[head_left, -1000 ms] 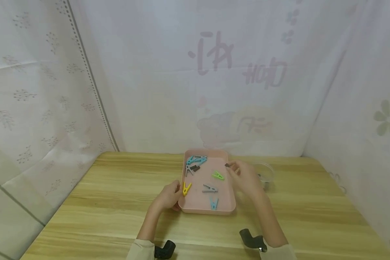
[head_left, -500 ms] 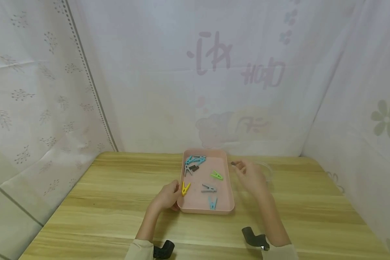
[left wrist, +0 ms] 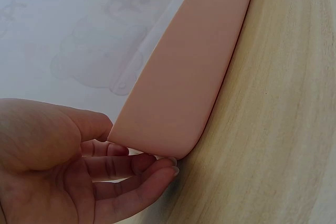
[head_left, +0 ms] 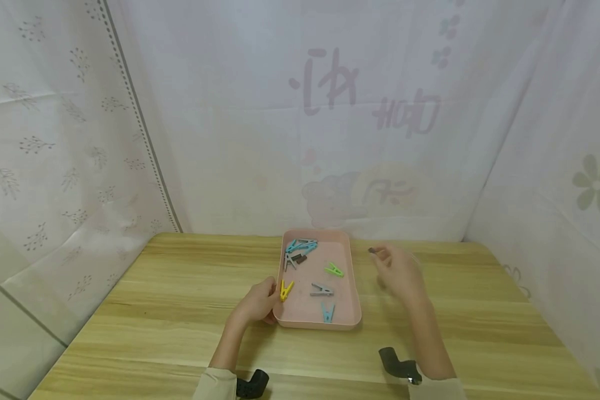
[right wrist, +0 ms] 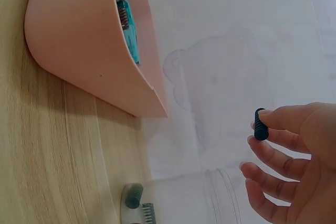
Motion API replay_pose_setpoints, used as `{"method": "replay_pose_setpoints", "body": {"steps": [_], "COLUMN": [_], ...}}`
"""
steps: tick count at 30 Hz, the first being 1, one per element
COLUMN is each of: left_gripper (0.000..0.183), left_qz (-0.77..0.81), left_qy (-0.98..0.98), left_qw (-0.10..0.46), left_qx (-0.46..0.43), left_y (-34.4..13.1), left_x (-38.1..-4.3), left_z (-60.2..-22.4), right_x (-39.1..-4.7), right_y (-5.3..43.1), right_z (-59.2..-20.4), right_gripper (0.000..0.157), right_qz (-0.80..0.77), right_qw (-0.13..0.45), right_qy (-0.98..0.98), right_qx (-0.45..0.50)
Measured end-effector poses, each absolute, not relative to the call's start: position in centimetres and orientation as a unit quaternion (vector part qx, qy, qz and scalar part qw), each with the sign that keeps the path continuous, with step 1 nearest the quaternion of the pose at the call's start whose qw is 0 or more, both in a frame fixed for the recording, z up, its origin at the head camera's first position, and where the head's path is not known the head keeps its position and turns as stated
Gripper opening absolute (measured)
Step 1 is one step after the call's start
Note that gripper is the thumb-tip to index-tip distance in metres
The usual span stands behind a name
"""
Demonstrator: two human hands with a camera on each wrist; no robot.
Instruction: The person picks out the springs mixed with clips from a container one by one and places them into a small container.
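My left hand [head_left: 256, 301] grips the near left corner of a pink tray [head_left: 300, 312]; in the left wrist view the thumb lies at the rim and the fingers under the edge. To the right of the tray, my right hand [head_left: 399, 272] pinches a small dark ribbed cylinder [right wrist: 261, 124] between thumb and index finger. Lying in the tray are a yellow clothespin [head_left: 286, 290], a green clothespin [head_left: 334, 270], several blue and grey ones, and small dark pieces [head_left: 299, 258] like the held one. A clear round container [right wrist: 223, 198] is largely hidden behind my right hand in the head view.
Two more dark ribbed cylinders [right wrist: 134, 195] show at the clear container in the right wrist view. The wooden table [head_left: 170, 311] meets patterned cloth [head_left: 240, 139] at its back edge, and cloth hangs on both sides.
My right hand has moved right, from the tray's right edge to in front of the clear container, still holding the dark ribbed cylinder. The left hand stays on the tray.
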State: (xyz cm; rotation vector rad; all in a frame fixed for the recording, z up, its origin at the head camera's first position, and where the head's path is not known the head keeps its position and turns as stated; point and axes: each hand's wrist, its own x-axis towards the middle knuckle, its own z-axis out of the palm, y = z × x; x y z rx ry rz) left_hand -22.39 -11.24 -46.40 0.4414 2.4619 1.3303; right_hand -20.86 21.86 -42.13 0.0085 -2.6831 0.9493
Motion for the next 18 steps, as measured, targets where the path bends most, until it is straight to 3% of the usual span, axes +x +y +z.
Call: {"method": "replay_pose_setpoints", "body": {"steps": [7, 18], "left_gripper": [0.015, 0.015], "left_qz": [0.464, 0.466], "left_qy": [0.859, 0.858], "left_qw": [0.151, 0.153], "left_qx": [0.154, 0.153], "left_y": [-11.3, -11.3], "left_x": [-22.4, -22.4], "left_z": [-46.5, -46.4], "right_x": [-20.5, -20.1], "right_y": [22.6, 24.4], "right_z": [-41.8, -42.1], "right_gripper": [0.037, 0.037], "right_qz": [0.352, 0.333], "right_qw": [0.117, 0.133], "right_qy": [-0.929, -0.933], "right_qx": [-0.017, -0.021]}}
